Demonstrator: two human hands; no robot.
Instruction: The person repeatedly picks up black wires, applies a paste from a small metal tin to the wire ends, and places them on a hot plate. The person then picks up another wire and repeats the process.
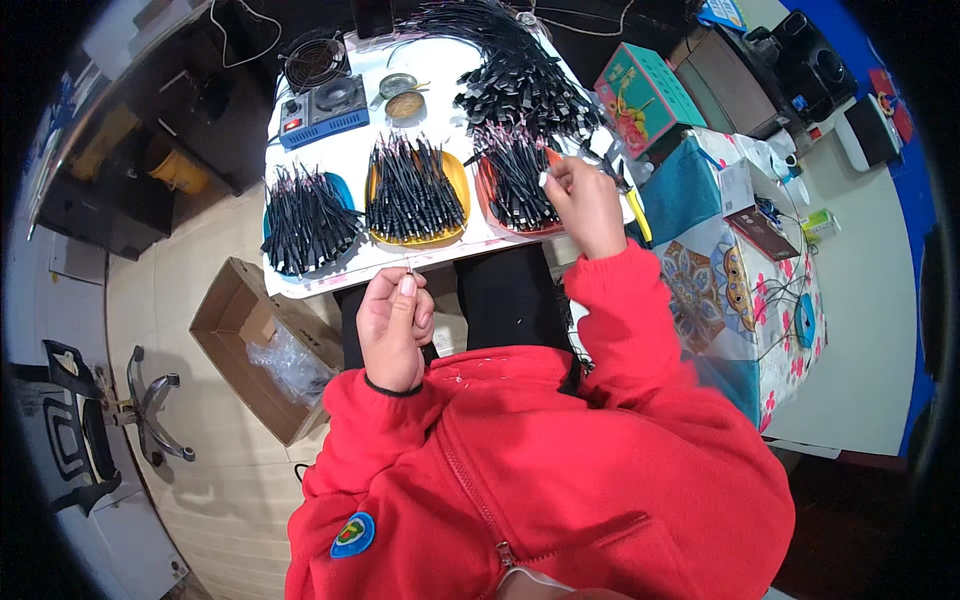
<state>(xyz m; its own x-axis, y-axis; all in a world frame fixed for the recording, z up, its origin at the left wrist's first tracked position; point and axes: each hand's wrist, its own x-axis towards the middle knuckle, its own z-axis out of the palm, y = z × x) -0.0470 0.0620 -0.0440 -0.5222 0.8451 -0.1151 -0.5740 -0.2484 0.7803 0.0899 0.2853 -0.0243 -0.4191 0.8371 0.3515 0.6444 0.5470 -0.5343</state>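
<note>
Pinching a slim piece (409, 268) between thumb and forefinger, our left hand (398, 318) points up the frame near its centre, other fingers curled; what the piece is, we cannot make out. Our right hand (586, 205), right of centre, brings thumb and fingertips close together at the edge of the red tray (486, 190); whether they grip anything, we cannot tell. Beside them, in the upper middle of the frame, short black cables (515, 180) lie packed in that tray. We judge them light and flexible, their thin pinkish ends the fragile part, best held by the black sheath. Behind both hands, our bent arms in red sleeves (625, 310) reach up from below.
</note>
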